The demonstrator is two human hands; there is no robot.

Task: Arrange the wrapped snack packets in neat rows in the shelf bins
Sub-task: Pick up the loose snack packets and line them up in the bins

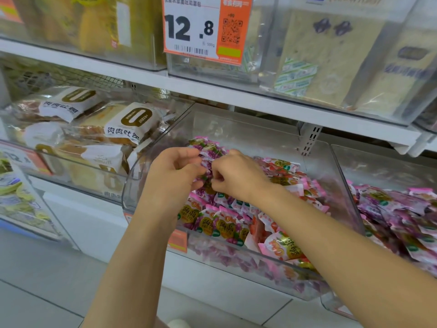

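A clear plastic shelf bin (238, 125) in the middle holds several small pink and purple wrapped snack packets (227, 224), some standing in a row at its front, others loose on the right. My left hand (173, 170) and my right hand (236, 176) meet above the bin's left half. Both grip a stack of purple grape packets (208, 147) between them, fingers curled round it. The lower part of the stack is hidden by my fingers.
A neighbouring bin (340, 157) on the right is heaped with purple packets (399, 209). The bin (78, 172) on the left holds wrapped bread loaves. Above, a white shelf (212, 91) carries clear bins and an orange price tag (205, 27). Grey floor tiles lie below.
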